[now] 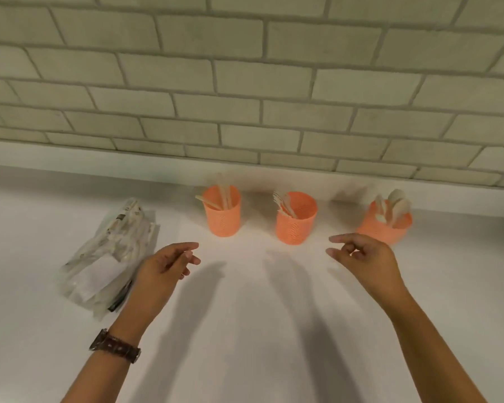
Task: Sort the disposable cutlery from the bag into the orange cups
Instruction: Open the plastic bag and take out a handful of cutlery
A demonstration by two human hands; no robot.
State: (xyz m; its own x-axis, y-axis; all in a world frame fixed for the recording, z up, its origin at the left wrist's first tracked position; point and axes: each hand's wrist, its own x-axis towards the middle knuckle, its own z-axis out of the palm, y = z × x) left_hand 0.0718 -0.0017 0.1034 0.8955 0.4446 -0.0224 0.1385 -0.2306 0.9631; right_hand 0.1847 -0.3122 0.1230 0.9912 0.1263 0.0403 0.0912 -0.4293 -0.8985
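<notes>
Three orange perforated cups stand in a row on the white counter. The left cup (222, 217) holds knives, the middle cup (296, 222) holds forks, and the right cup (386, 225), blurred and seemingly tilted, holds spoons. A clear plastic bag (108, 257) lies flat at the left with pale cutlery showing inside. My left hand (163, 267) hovers just right of the bag, fingers loosely curled, holding nothing. My right hand (364, 257) hovers in front of the gap between the middle and right cups, fingers relaxed and empty.
A pale brick wall (245, 82) rises directly behind the cups. The white counter (259, 330) stretches toward me beneath my forearms. A dark watch (115, 346) sits on my left wrist.
</notes>
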